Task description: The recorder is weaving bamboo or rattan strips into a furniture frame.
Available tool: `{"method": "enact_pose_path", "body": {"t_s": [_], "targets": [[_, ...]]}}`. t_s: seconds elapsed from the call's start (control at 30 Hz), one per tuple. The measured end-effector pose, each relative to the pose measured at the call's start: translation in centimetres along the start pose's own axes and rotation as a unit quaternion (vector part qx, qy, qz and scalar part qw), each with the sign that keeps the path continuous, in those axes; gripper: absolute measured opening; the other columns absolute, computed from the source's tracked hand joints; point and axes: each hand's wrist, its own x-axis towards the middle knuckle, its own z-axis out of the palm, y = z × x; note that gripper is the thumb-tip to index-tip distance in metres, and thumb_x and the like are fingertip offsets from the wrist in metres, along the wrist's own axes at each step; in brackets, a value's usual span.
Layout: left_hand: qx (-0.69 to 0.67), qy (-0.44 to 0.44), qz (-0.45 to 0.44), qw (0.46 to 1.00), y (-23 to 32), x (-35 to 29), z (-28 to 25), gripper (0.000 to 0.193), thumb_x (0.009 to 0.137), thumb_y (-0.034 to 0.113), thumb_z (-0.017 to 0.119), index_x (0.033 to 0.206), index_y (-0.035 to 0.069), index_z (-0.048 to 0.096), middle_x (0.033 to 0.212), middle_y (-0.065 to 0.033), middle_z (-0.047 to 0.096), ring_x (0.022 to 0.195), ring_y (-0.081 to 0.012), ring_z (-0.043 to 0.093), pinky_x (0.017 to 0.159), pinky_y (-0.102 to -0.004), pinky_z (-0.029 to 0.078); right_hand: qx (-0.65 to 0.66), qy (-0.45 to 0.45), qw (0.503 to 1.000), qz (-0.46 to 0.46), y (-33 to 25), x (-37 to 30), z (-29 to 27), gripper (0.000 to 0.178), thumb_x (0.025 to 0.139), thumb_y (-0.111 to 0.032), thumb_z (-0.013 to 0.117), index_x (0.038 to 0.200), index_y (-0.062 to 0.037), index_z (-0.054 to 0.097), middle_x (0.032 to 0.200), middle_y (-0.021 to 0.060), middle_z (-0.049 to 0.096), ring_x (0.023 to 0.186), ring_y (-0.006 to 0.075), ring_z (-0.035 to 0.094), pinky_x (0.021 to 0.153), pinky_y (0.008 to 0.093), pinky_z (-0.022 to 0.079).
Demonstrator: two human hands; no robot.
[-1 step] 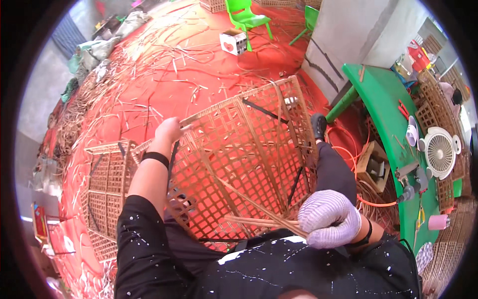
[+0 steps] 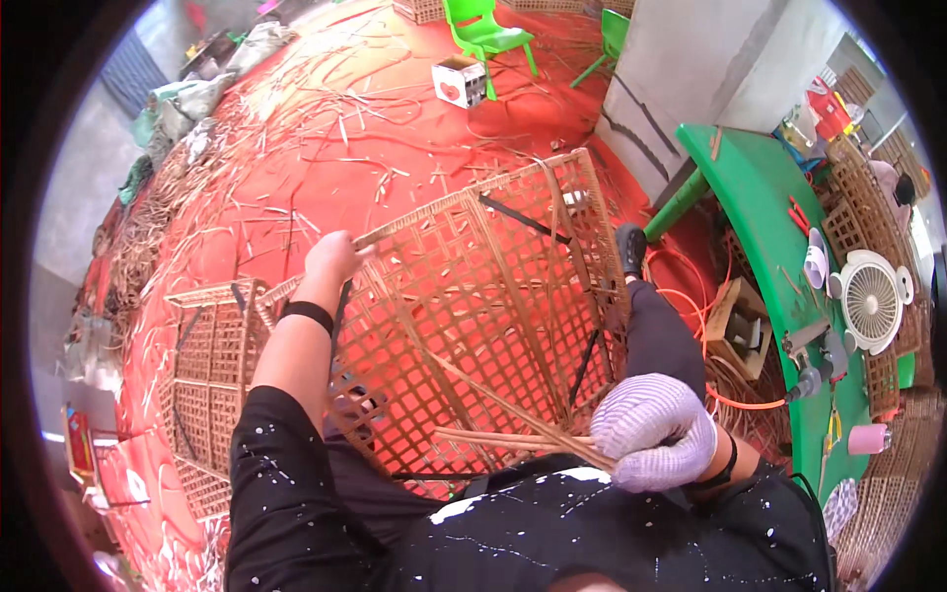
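Observation:
A large open-lattice rattan panel (image 2: pixel 464 326), woven from brown strips with a few dark bars, stands tilted in front of my body. My bare left hand (image 2: pixel 333 259), a black band at its wrist, is closed on the panel's upper left edge. In a pale knitted glove, my right hand (image 2: pixel 654 432) is curled round a few rattan strips (image 2: pixel 523 439). They stick out leftward across the panel's near part, close to my black shirt. The glove hides the strips' gripped ends.
Another lattice rattan piece (image 2: pixel 210 365) stands at the left. Scraps litter the red floor (image 2: pixel 414 138). On the right, a green table (image 2: pixel 750 197) carries a white fan (image 2: pixel 872 302), red-handled pliers and a power tool. Green chairs (image 2: pixel 488 35) and a small box (image 2: pixel 460 82) are farther off.
The free ends of the rattan strips have shifted very slightly to the left. Both hands keep their grip in almost the same places.

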Motion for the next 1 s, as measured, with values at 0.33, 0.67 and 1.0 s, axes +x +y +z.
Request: {"method": "enact_pose_path", "body": {"t_s": [0.33, 0.67, 1.0], "targets": [[0.077, 0.159, 0.05, 0.983, 7.8, 0.7, -8.6, 0.053, 0.069, 0.06, 0.059, 0.083, 0.009, 0.065, 0.082, -0.0133, 0.063, 0.08, -0.0298, 0.061, 0.069, -0.0412, 0.048, 0.133, 0.233, 0.955, -0.127, -3.0, -3.4, -1.2, 0.016, 0.066, 0.005, 0.061, 0.082, 0.0066, 0.062, 0.066, 0.0161, 0.061, 0.053, 0.0238, 0.058, 0.048, 0.0319, 0.044], [0.154, 0.389, 0.145, 0.896, 14.7, -5.0, -19.8, 0.051, 0.067, 0.06, 0.06, 0.067, 0.01, 0.063, 0.059, -0.0113, 0.059, 0.056, -0.0281, 0.058, 0.054, -0.04, 0.045, -0.117, 0.264, 0.935, -0.205, -3.9, -9.9, -1.4, 0.032, 0.09, -0.025, 0.037, 0.095, 0.0043, 0.05, 0.103, 0.0211, 0.054, 0.082, 0.0241, 0.059, 0.072, 0.0371, 0.05], [0.088, 0.335, 0.078, 0.935, 3.7, -11.8, -10.1, 0.047, 0.075, 0.056, 0.057, 0.094, 0.012, 0.061, 0.084, -0.0086, 0.062, 0.081, -0.0274, 0.061, 0.067, -0.0403, 0.049, -0.047, 0.201, 0.971, 0.12, -1.0, -4.6, 3.4, 0.021, 0.086, -0.011, 0.057, 0.068, 0.0009, 0.057, 0.057, -0.0019, 0.049, 0.051, 0.0042, 0.042, 0.046, 0.0208, 0.032]]}}
